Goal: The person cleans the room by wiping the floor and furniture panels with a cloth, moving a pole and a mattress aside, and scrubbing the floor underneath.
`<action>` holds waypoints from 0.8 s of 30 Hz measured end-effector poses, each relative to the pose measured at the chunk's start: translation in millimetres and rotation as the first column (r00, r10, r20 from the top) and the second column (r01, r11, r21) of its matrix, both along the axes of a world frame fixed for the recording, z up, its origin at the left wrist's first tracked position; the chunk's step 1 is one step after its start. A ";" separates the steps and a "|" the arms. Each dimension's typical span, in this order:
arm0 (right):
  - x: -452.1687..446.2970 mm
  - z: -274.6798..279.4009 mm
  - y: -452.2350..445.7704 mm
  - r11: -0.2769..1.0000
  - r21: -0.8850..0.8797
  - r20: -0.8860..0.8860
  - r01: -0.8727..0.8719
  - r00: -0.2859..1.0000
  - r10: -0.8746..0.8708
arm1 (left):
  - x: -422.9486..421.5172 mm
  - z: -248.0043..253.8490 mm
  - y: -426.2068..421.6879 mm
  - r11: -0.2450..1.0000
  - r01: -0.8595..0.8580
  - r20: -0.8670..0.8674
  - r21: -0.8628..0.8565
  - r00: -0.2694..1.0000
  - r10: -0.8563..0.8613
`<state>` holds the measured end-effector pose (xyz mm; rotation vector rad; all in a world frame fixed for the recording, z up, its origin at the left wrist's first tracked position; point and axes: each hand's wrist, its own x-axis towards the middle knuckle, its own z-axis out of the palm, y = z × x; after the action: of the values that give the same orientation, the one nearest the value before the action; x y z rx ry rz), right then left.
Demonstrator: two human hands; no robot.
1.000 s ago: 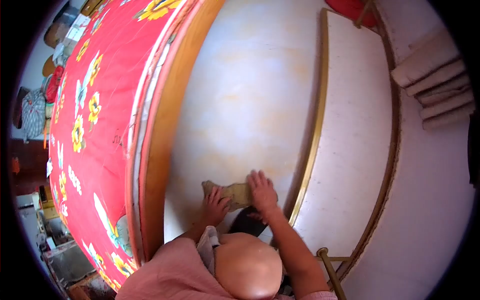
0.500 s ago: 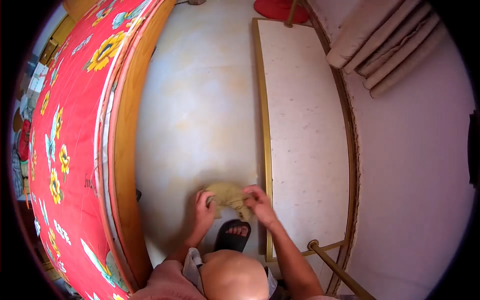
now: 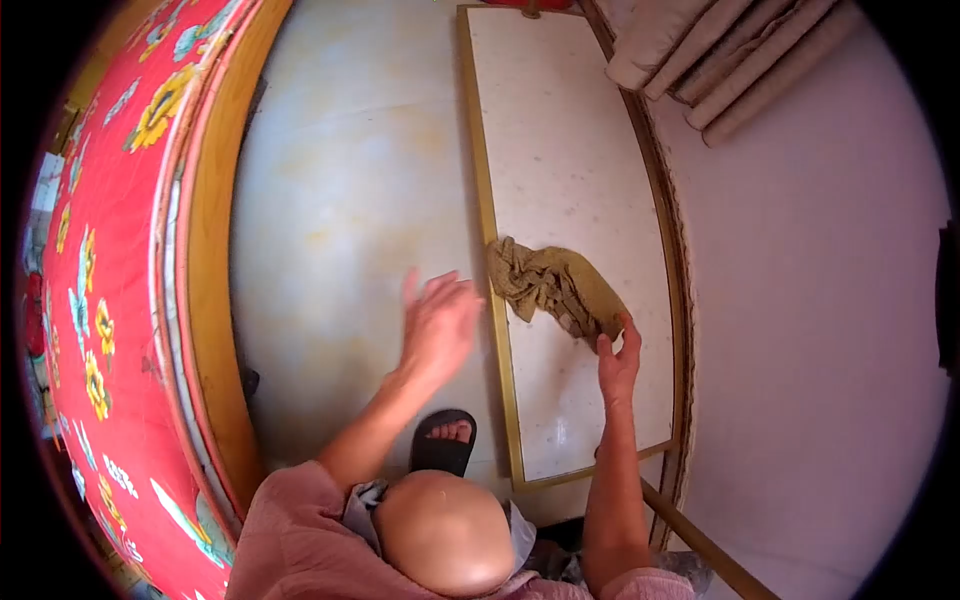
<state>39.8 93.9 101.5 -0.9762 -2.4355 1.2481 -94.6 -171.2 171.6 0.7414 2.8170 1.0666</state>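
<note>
A crumpled olive-brown cloth lies across the gold-edged white panel, its left end at the panel's edge. My right hand pinches the cloth's lower right end between thumb and fingers. Just left of the panel's edge, my left hand hovers over the floor. Its fingers are spread, slightly blurred and hold nothing, a little apart from the cloth.
To the left runs a bed with a red floral cover and a wooden side. A gold-coloured leg slants from the panel's near end. A beige curtain hangs by the right wall. My sandalled foot is below.
The cloth has gone from the floor up onto the white panel. My left hand has let go of it, while my right hand has moved right and forward. The view has shifted.
</note>
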 end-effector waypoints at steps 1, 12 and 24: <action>3.4 -7.6 -4.7 0.999 0.035 0.011 -0.014 1.000 0.014 | 3.2 30.8 -17.5 0.999 -0.053 -0.048 -0.002 0.997 0.053; 12.0 -33.8 -24.3 0.997 -0.062 -0.003 -0.043 0.999 0.043 | 49.7 220.7 -179.0 0.711 -0.408 -0.399 -0.573 0.896 0.193; 31.0 6.6 -46.2 0.988 -0.154 0.106 0.002 0.994 0.014 | 34.6 190.4 -232.3 0.804 0.199 0.006 -0.560 0.972 -0.236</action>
<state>70.8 47.7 108.1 -1.1041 -2.4522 1.4390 -60.1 -403.5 362.0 0.9941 2.7666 0.1536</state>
